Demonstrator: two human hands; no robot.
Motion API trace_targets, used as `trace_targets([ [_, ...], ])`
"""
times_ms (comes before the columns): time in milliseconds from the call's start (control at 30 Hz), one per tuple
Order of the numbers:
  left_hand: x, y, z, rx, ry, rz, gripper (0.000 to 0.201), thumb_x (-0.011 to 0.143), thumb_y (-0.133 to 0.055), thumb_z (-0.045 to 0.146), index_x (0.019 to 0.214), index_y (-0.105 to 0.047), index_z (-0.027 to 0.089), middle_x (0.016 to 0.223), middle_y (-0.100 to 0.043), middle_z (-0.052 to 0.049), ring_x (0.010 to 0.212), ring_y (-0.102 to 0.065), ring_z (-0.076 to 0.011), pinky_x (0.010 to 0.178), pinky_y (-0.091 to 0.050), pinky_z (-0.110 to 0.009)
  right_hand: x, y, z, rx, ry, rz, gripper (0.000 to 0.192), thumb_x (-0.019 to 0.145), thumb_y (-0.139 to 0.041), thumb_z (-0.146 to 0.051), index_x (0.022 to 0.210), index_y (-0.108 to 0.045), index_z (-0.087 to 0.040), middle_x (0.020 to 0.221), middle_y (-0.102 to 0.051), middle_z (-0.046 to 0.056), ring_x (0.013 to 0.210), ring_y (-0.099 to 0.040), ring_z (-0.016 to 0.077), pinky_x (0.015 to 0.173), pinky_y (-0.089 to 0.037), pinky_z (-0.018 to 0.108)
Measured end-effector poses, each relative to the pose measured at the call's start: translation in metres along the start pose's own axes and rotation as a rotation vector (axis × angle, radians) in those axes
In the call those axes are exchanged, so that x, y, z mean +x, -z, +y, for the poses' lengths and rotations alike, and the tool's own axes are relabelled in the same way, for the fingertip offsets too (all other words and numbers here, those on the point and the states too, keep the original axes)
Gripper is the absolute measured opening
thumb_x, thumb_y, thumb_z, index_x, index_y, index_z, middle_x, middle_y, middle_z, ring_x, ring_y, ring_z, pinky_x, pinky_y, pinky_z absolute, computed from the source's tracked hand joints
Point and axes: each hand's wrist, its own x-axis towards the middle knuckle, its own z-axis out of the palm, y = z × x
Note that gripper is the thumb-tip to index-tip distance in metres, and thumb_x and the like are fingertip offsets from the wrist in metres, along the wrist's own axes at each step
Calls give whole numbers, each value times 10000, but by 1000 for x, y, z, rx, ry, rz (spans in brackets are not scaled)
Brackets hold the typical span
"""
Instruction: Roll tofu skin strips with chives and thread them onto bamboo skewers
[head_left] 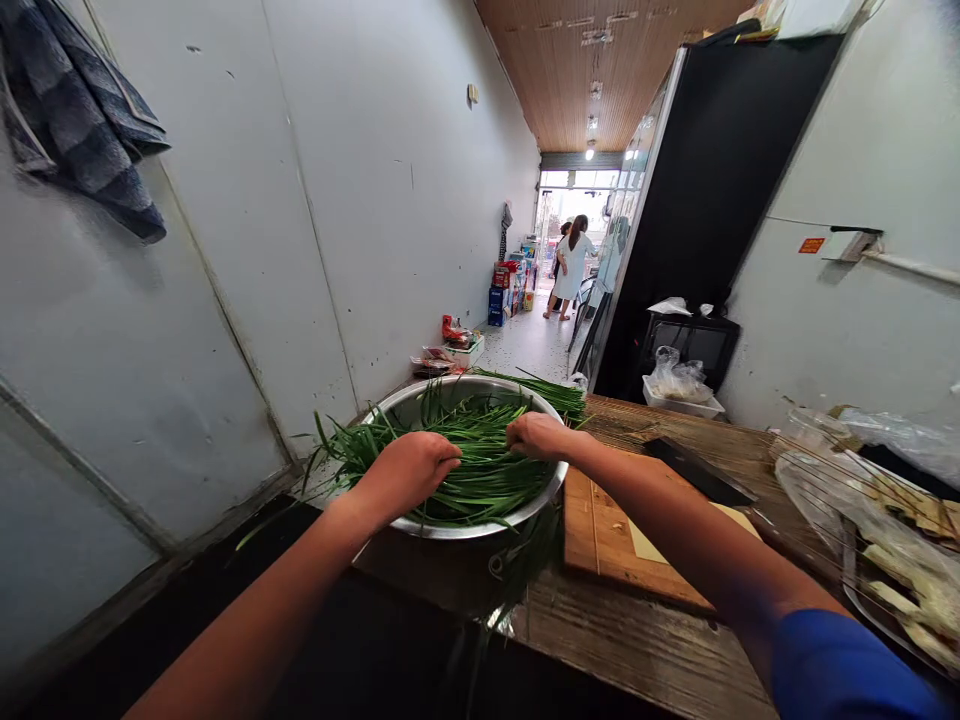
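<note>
A wide metal bowl (491, 527) full of long green garlic chives (480, 485) stands at the left end of the wooden table. Over the left part of the bowl, my left hand (420, 465) is closed, its fingers pinched together at the chives. My right hand (534, 436) is also closed, just inside the right rim, with its fingertips pressed to the chives. Both hands seem to grip some blades, though the fingers cover most of what they hold. Several blades hang over the left rim and below the front of the bowl.
Right of the bowl lies a wooden cutting board (581, 520) with a cleaver (697, 470) across its far edge. Skewers (847, 490) and a tray with plastic bags are farther right. More chives (559, 397) lie behind the bowl. Two people (574, 265) stand far back near the doorway.
</note>
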Motion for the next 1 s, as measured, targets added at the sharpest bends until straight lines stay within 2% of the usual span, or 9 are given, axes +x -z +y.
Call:
trace_targets([
  [133,14,-7,-2,-17,33,-50,274,845,-457,259,954,-703,205,949,-702,-54,871,-639,-191,774,-460,-257,-10,10,0,-11,35,-52,185,772,-539,-223,876,-687,-183,849,-689,40,788,-607,158,631,-392,211],
  [233,27,-17,-2,-43,60,-89,299,828,-474,264,1038,-677,205,1042,-682,-62,951,-626,-210,809,-455,-268,-21,19,-2,-88,32,-70,193,784,-526,-220,873,-690,-171,887,-692,65,823,-610,176,646,-403,218],
  [400,38,-32,-7,-45,8,-236,285,791,-518,231,1023,-683,237,1033,-687,-48,950,-632,-211,818,-449,-262,-50,39,11,-260,-52,-79,226,800,-478,-147,885,-687,-133,922,-685,131,843,-632,209,660,-423,245],
  [500,42,-29,-2,-38,-10,-154,256,814,-493,219,961,-702,232,985,-701,-51,916,-640,-201,817,-449,-260,-76,50,32,-330,-123,-34,243,809,-451,-125,885,-682,-143,905,-685,127,841,-636,210,668,-422,251],
  [600,54,-17,24,-77,-98,33,272,855,-456,243,989,-690,212,1013,-690,-59,949,-626,-188,858,-438,-265,-107,60,48,-332,-134,28,220,811,-469,-163,868,-682,-159,885,-685,112,845,-629,206,686,-410,248],
  [700,72,-8,70,-158,-252,164,299,876,-443,279,1062,-660,192,1074,-668,-63,994,-602,-177,903,-419,-269,-132,65,50,-258,-121,92,211,811,-483,-197,862,-687,-175,852,-685,93,809,-619,187,657,-384,231],
  [767,83,-6,105,-216,-302,150,303,869,-457,280,1085,-650,190,1077,-667,-63,987,-601,-176,884,-425,-264,-144,67,49,-150,-97,126,190,793,-510,-201,847,-691,-180,810,-683,71,752,-606,164,620,-361,217],
  [867,95,-7,147,-278,-278,54,292,831,-507,260,1072,-662,202,1024,-687,-63,907,-619,-180,786,-442,-247,-160,71,51,73,-94,165,153,756,-560,-208,804,-698,-166,718,-667,33,646,-560,123,568,-331,202],
  [1000,105,-5,176,-335,-264,-48,277,796,-538,270,1002,-698,177,843,-714,-51,731,-603,-154,662,-412,-218,-186,79,64,418,-154,127,134,715,-601,-210,757,-699,-129,624,-626,-2,571,-499,89,527,-320,188],
])
